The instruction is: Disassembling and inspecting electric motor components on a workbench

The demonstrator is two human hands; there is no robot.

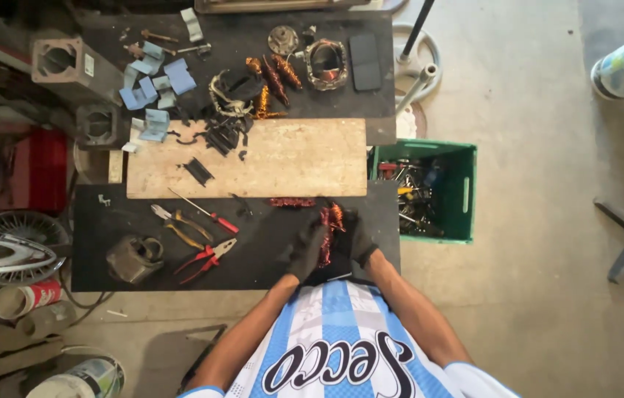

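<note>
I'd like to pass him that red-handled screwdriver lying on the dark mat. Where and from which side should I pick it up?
Grip the screwdriver by its red handle, the thick end pointing toward the person's gloved left hand. It lies flat and slanted, its thin metal shaft running up-left toward the wooden board. Come from above, pinching across the handle; the pliers lie close beside it on the left.

Short-sleeved shirt (341, 339), light blue and white vertical stripes, large dark lettering across chest. Forearms bare. Dark work gloves on left hand (307, 250) and right hand (360, 237).
</note>
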